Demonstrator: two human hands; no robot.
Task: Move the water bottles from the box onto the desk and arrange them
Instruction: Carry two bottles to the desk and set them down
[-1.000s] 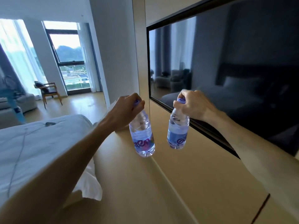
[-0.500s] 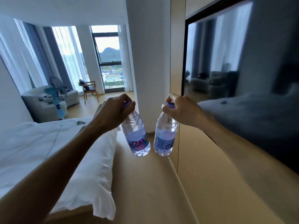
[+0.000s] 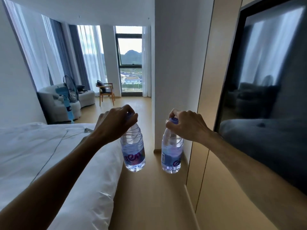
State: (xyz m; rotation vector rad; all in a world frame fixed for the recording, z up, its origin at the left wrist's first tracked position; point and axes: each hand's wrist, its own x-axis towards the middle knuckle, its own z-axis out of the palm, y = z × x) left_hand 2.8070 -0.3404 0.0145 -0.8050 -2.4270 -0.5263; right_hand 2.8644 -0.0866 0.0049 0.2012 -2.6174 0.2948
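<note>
Two clear water bottles with purple caps and purple-blue labels hang in the air in front of me. My left hand (image 3: 114, 123) grips the left water bottle (image 3: 133, 153) by its cap and neck. My right hand (image 3: 187, 125) grips the right water bottle (image 3: 172, 155) the same way, its purple cap showing between my fingers. Both bottles hang upright above the wooden floor, about a hand's width apart. No box and no desk are in view.
A bed with white bedding (image 3: 49, 155) fills the left. A wood-panelled wall with a dark wall-mounted screen (image 3: 265, 97) runs along the right, and a white pillar (image 3: 172, 72) stands ahead. A narrow wooden floor strip (image 3: 149, 196) leads forward to a sofa (image 3: 66, 103), a fan (image 3: 68, 92) and a chair (image 3: 106, 92).
The view has swung left and forward along the aisle, so more of the room shows. Both hands carry the bottles as before, now slightly farther apart.
</note>
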